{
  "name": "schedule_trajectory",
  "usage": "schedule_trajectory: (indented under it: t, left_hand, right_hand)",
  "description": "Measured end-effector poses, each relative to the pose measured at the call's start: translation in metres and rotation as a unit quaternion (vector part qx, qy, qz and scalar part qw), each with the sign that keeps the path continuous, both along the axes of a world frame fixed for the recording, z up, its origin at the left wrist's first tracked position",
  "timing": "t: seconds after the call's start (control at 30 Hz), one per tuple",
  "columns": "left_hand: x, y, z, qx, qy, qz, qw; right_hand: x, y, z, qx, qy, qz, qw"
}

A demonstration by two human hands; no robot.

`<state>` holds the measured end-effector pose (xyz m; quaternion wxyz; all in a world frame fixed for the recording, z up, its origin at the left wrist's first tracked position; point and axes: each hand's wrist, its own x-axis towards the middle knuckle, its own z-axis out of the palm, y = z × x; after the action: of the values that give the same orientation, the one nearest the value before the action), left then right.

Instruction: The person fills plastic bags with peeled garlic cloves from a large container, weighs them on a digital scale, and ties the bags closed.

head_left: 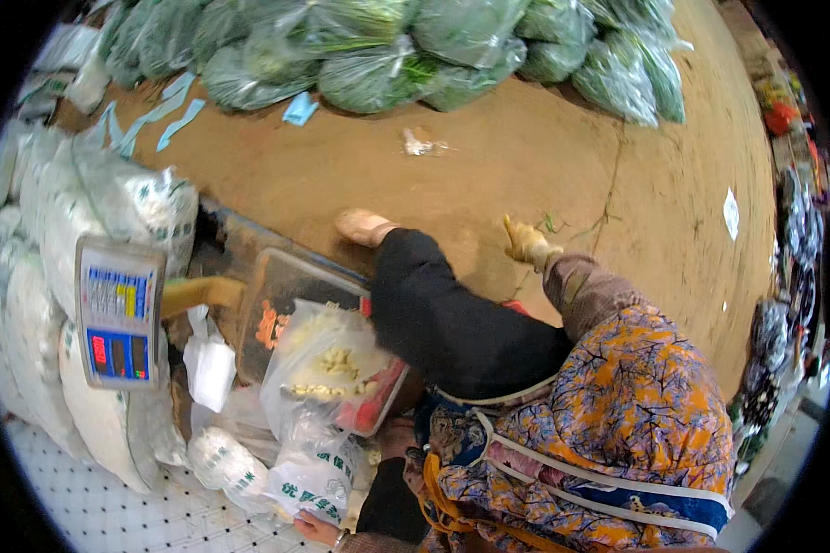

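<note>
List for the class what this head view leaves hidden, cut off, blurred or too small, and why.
Left hand: head view, too small against the white printed bag to tell gripping from touching.
Left sleeve: head view, cut off by the lower edge.
Pale pieces: head view, too small and blurred to name.
Upper bags of greens: head view, cut off by the upper edge.
Goods by the right rim: head view, blurred.

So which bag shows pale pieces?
The clear bag over the dark tray; the green bags show leaves, the white bags no such pieces.
</note>
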<state>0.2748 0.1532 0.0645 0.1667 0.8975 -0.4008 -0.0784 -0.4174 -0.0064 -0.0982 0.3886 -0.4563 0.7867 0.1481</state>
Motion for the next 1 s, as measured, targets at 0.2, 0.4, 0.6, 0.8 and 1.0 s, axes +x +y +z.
schedule_trajectory:
  t: [0.2,0.4,0.6,0.8,1.0]
  left_hand:
    - [-0.016,-0.012,0.025,0.021,0.055,0.012,0.998]
    - [-0.007,-0.031,0.03,0.054,-0.094,-0.038,0.993]
    - [-0.046,-0.036,0.033,-0.063,-0.003,0.04,0.997]
    - [-0.065,-0.035,0.025,-0.117,0.03,-0.01,0.993]
    - [-0.058,-0.03,0.007,-0.242,0.069,-0.026,0.967]
  right_hand:
    - [0.039,0.093,-0.03,0.065,-0.063,-0.092,0.992]
    - [0.039,0.1,-0.077,0.017,-0.156,-0.123,0.98]
    - [0.002,0.039,-0.021,-0.078,-0.305,-0.402,0.86]
    - [-0.006,-0.067,0.133,-0.325,-0.243,-0.303,0.862]
    - [0.083,-0.126,0.197,-0.519,-0.358,-0.039,0.775]
